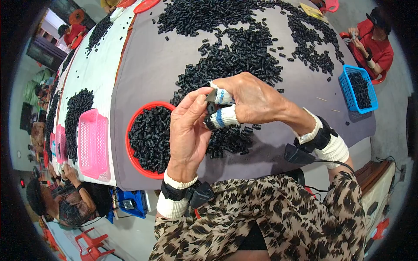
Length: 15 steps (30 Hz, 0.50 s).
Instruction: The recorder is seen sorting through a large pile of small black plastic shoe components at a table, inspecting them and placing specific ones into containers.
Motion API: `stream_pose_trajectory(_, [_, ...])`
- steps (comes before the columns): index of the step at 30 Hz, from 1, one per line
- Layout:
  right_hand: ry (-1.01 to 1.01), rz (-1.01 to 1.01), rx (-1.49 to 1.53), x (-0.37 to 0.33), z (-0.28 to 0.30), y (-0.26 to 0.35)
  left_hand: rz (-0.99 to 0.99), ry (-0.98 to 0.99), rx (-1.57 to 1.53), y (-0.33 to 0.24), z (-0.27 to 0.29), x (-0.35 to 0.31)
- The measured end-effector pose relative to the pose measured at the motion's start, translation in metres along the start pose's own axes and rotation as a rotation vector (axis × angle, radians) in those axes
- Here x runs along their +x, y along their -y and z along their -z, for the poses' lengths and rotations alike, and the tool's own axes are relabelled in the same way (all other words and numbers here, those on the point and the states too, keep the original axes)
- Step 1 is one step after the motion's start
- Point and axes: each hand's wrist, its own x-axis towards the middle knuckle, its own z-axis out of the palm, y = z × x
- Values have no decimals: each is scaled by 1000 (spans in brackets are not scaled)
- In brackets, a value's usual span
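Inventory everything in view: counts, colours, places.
Parts: uncountable, black, heaped across table and containers
Table covers: two, grey and white, centre and left
Tub: one, red, left of centre
Baskets: at least two, pink, left
Right basket: one, blue, right
Bin: one, blue, lower left
People: at least four, clothes varied, around edges
Held pieces: count unclear, dark, centre
Blouse: one, spotted, bottom
Left hand: one, white cuff, centre
Right hand: one, white cuff, centre

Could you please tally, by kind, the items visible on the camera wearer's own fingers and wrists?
White finger sleeves, on the right hand: 2
White wrist cuffs, one per wrist: 2
Black straps, over the cuffs: 2
Black boxes, one by each strap: 2
Total: 8
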Motion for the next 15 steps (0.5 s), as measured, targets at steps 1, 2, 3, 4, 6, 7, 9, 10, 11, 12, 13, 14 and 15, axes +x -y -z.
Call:
stream_pose_trajectory(1, [0, 4, -10, 1, 0, 1, -1, -28, 25, -1, -1, -1])
stream_pose_trajectory(2, [3, 7, -9, 2, 0, 2, -4, -30, 25, -3, -1, -1])
stream_pose_trajectory(3, [6, 13, -14, 1, 1, 3, 1, -33, 30, -3, -1, -1])
stream_pose_trajectory(4, [10, 19, -18, 1, 1, 3, 5, -36, 34, -2, -1, 0])
stream_pose_trajectory(6, [22, -7, -6, 1, 1, 2, 0, -39, 45, -2, 1, 0])
stream_pose_trajectory(7, [34, -29, 8, 1, 0, 2, -6, -44, 58, -2, 2, 0])
stream_pose_trajectory(9, [54, -32, 18, 2, 1, 5, -11, -52, 66, -4, 0, -1])
stream_pose_trajectory(10, [72, -37, 27, 2, 1, 5, -14, -58, 73, -4, 0, -1])
stream_pose_trajectory(11, [73, -37, 27, 2, 1, 5, -14, -59, 73, -4, 0, -1])
stream_pose_trajectory(12, [87, -48, 70, 2, 0, 5, -21, -61, 81, -4, 0, -1])
stream_pose_trajectory(13, [102, -59, 112, 2, 0, 4, -27, -63, 89, -4, 0, -1])
stream_pose_trajectory(14, [102, -61, 112, 2, -1, 3, -26, -63, 88, -4, 1, 0])
stream_pose_trajectory(15, [85, -40, 121, 1, -3, 2, -24, -62, 100, -4, 1, -1])
